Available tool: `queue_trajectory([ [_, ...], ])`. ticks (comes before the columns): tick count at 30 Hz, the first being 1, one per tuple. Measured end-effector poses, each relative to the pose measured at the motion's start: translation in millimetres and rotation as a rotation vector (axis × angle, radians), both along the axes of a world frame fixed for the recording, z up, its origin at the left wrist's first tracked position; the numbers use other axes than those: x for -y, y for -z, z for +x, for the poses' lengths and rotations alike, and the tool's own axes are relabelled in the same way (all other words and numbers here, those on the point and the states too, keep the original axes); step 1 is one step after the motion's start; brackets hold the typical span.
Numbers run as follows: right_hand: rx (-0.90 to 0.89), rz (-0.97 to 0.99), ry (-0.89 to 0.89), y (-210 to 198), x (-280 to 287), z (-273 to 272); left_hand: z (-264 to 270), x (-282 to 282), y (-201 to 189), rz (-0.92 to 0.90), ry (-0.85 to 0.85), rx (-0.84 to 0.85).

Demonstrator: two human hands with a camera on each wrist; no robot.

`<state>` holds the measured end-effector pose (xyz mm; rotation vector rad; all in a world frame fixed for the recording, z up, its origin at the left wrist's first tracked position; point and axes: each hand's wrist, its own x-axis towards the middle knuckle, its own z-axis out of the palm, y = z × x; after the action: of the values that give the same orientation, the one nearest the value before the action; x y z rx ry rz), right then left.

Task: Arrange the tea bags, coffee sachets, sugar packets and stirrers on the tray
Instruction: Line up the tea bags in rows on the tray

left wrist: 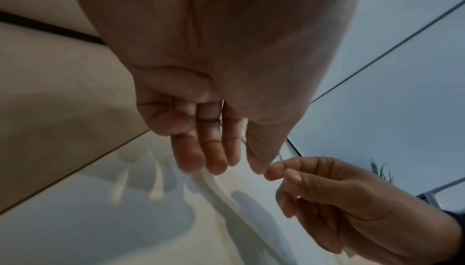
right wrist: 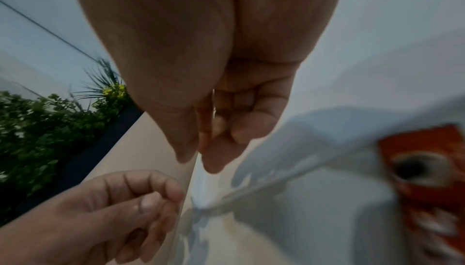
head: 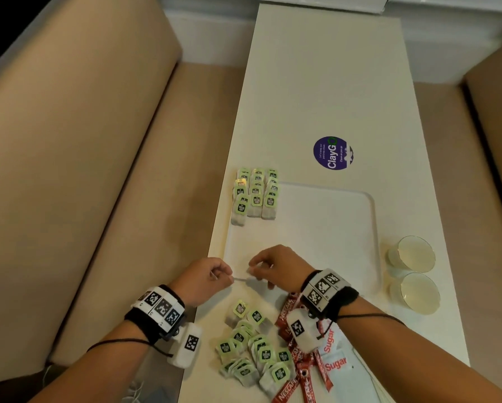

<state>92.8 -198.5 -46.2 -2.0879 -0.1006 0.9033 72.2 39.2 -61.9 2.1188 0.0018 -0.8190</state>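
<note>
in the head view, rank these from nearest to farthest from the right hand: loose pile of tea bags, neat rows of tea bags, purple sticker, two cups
Measured from the right hand:
1. Loose pile of tea bags, just below it, near the table's front edge.
2. Neat rows of tea bags, above it, at the tray's far left corner.
3. Purple sticker, beyond the tray; the two cups, off to the right, look about as far, too close to call.

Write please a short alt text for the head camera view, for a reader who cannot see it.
Over the near edge of a white tray, the left hand and right hand pinch something small and thin between them. Three rows of tea bags lie at the tray's far left; loose tea bags, coffee sachets and sugar packets lie nearer.
</note>
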Motion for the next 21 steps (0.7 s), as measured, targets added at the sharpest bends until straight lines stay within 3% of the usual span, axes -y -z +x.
queue_trajectory([
  [9, -0.018, -0.173, -0.403, 3.5, 2.9, -48.3, -27.9, 7.4, 7.3, 0.147, 0.231, -0.062],
  [21, 0.176, -0.375, -0.480, 9.8, -8.1, -74.5, -42.5, 23.4, 3.0, 0.276, 0.367, 0.011],
])
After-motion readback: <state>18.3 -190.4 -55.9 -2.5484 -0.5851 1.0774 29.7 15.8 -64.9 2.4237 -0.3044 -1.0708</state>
